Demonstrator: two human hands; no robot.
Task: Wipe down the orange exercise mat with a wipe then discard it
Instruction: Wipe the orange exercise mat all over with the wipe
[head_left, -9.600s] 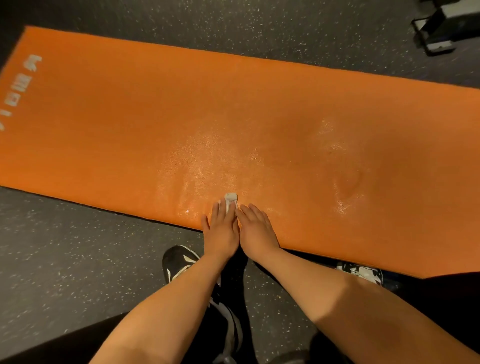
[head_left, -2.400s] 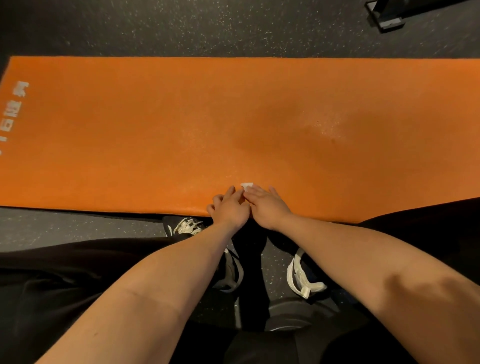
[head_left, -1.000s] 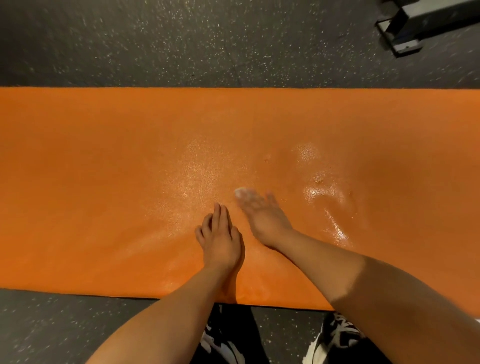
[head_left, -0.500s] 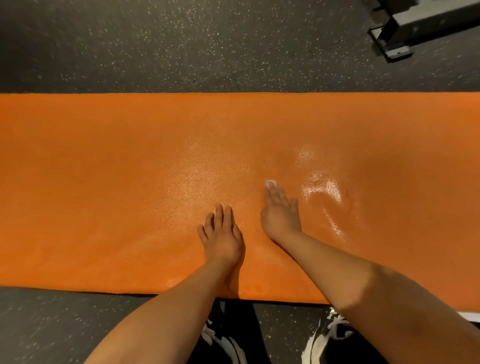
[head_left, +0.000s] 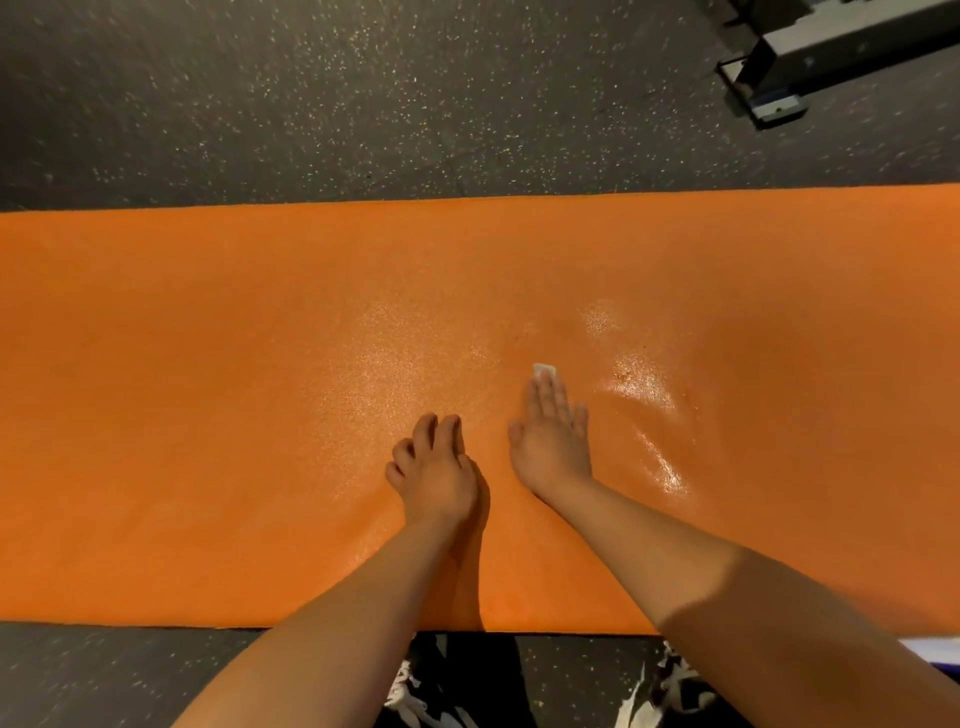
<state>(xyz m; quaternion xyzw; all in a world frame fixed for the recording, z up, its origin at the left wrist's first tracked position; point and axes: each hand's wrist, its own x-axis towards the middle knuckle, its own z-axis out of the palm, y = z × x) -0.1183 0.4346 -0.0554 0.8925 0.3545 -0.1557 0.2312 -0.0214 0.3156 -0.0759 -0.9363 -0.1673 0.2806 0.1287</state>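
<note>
One small white wipe sits on the orange exercise mat — just its tip peeks out past my fingertips. My right hand presses it flat, fingers straight. My left hand rests loose, holding nothing.

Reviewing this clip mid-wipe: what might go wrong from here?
The wipe shows only as a small corner past the flat fingertips of the right hand; pressed rather than gripped, it may slip free. The wet sheen sits mainly right of the hands, so the duller left stretch of the orange mat may get skipped. The left hand rests on the mat beside that sheen and might slide.
</note>
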